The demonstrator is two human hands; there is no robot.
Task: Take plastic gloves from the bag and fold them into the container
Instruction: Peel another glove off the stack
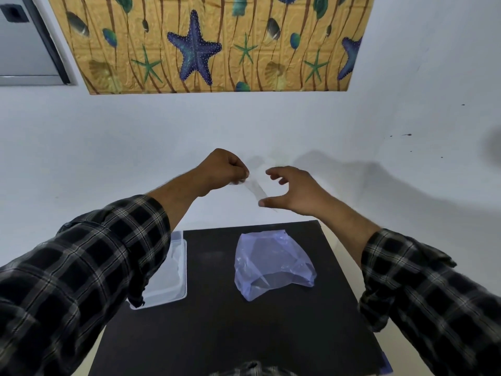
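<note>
A clear plastic glove [256,189] hangs in the air above the far edge of the black table, hard to see against the white wall. My left hand [225,169] pinches its upper corner with closed fingers. My right hand [292,189] is beside it with fingers spread; its thumb tip touches the glove's lower edge. The pale violet plastic bag [271,264] lies crumpled on the table's middle. A clear plastic container [181,267] sits at the table's left edge, partly hidden by my left sleeve, with folded clear plastic inside.
The black table [217,335] stands against a white wall. A sea-themed panel [195,44] with starfish hangs high on the wall. A grey cabinet or door [24,42] is at the upper left.
</note>
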